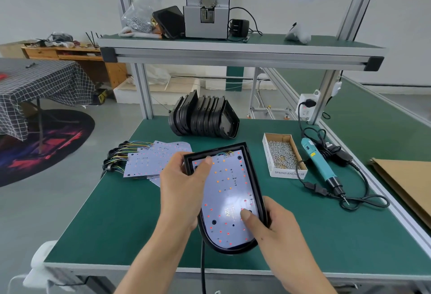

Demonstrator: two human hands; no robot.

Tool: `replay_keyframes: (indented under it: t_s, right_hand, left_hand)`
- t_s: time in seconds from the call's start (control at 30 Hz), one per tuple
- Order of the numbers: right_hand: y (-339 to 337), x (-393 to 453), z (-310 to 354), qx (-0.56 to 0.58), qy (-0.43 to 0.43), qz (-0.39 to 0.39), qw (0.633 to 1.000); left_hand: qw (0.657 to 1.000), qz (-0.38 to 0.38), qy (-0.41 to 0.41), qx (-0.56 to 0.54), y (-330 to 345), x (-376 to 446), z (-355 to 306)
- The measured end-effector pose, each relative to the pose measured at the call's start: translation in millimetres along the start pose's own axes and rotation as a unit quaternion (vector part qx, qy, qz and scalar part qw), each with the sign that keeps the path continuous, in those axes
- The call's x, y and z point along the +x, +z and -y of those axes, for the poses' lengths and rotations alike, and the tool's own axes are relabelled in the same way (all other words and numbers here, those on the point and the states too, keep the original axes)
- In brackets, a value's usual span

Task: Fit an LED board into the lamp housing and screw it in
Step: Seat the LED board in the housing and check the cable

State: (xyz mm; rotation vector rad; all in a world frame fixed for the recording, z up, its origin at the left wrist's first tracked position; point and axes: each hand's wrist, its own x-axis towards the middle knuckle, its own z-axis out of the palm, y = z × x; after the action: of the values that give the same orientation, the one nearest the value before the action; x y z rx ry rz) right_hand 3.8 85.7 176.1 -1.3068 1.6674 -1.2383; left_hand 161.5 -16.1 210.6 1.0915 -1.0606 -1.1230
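Observation:
A black lamp housing (253, 172) is held tilted above the green bench, with a white LED board (229, 191) lying inside it, its red and orange LEDs facing up. My left hand (184, 188) grips the housing's left rim, thumb pressing on the board's upper left corner. At the lower right rim my right hand (272, 228) holds the housing, thumb down on the board. A black cable (203, 268) hangs from the housing's near end. The teal electric screwdriver (320, 165) lies on the bench to the right, beside an open box of screws (282, 153).
Several spare LED boards with coloured wires (149, 158) are fanned out at the left. A row of empty black housings (205, 116) stands at the back. A brown cardboard sheet (405, 184) lies far right. A screw feeder (207, 11) sits on the upper shelf.

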Motion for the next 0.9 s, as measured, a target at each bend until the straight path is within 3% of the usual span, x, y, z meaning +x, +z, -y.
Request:
replay_keyframes:
  t_s: [0.2,0.3,0.4,0.67,0.9]
  right_hand:
    - [1.8,-2.8,0.1,-0.015,0.006,0.008,1.0]
    - [2.6,-6.0,-0.6,-0.015,0.011,0.008,1.0]
    - [2.1,-8.7,-2.1,-0.013,0.01,-0.011,1.0]
    - [5.6,-6.6,-1.5,0.025,0.026,-0.013,0.999]
    - [-9.1,7.1,8.2,0.025,0.002,0.049,0.998]
  left_hand:
    - [0.995,-0.02,0.057,0.084,-1.3,-2.8,0.7]
    - [0.994,0.012,0.065,0.09,-4.1,-3.4,-1.2]
    - [0.996,0.042,0.041,0.073,-4.9,-3.9,-2.9]
    - [0.999,0.035,0.003,0.004,-1.0,-5.2,-5.1]
    - [0.999,0.036,-0.023,-0.023,0.8,-0.8,-3.0]
